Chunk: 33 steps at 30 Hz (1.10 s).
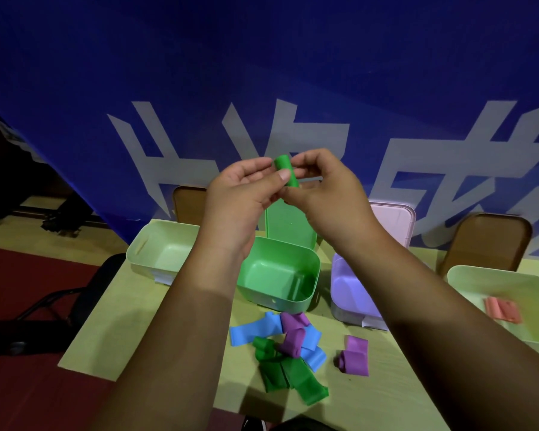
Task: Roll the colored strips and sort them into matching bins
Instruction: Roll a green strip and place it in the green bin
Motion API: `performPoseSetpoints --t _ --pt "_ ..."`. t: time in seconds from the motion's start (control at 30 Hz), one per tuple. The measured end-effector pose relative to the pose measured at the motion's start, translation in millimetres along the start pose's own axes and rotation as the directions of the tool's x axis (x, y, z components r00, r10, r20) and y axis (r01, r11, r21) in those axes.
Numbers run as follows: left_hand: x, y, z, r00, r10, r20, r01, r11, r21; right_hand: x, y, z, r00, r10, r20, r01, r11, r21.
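- Head view, centre of the frame: a green roll (286, 170) is held up in the air, above the table (131, 325) and well clear of the bins.
- The roll is pinched from both sides. The left hand (240, 197) is curled round it with the thumb laid across its lower half, and the right hand (327, 194) is closed on its other side with bent fingers.
- The roll appears fully wound, so the rolling step for this strip is judged nearly or wholly done.
- Just below the hands, the open green bin (280, 301) is seen with its lid (288, 225) stood up behind it. This is judged to be the matching bin.
- To the right of it a purple bin (344, 293) is seen. A pale bin (150, 241) stands at centre left, and another pale bin (470, 273) at the right edge holds pink rolls (503, 311).
- Lower centre: blue strips (252, 332), purple strips (293, 339) and green strips (282, 373) lie heaped together, with one more purple strip (355, 356) just beside them — all not yet sorted.
- Handling, as judged: the strip looks light, thin and soft, perhaps springy, so the roll is likely to unwind if pressure is eased. It is best gripped across its middle, over the loose outer end, and set down in the bin rather than dropped — a firm squeeze should do no harm.
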State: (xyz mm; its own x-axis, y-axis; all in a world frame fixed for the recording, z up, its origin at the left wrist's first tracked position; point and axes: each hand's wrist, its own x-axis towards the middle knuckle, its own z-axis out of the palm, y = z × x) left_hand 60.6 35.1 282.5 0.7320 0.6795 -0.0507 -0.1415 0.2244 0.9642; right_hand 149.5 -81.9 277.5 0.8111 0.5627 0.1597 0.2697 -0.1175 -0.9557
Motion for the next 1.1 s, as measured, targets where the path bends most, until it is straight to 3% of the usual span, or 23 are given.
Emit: performPoseSetpoints --t 0.4,0.67,0.9,1.1 --pt "15 -12 -8 0.997 -0.015 0.072 0.001 0.981 0.192 8 22 6 1.000 0.001 0.016 0.001 0.997 -0.073" --pt "28 -37 -9 0.999 -0.010 0.051 -0.004 0.964 0.267 17 54 13 0.994 0.104 0.012 -0.103 0.991 -0.090" --pt "56 -90 -18 0.987 -0.160 -0.003 0.154 0.944 0.293 21 100 21 0.955 0.274 0.118 -0.254 0.954 -0.158" --pt "84 -155 -32 0.956 -0.279 -0.087 0.291 0.881 0.372 26 157 22 0.906 0.403 0.129 -0.341 0.875 -0.343"
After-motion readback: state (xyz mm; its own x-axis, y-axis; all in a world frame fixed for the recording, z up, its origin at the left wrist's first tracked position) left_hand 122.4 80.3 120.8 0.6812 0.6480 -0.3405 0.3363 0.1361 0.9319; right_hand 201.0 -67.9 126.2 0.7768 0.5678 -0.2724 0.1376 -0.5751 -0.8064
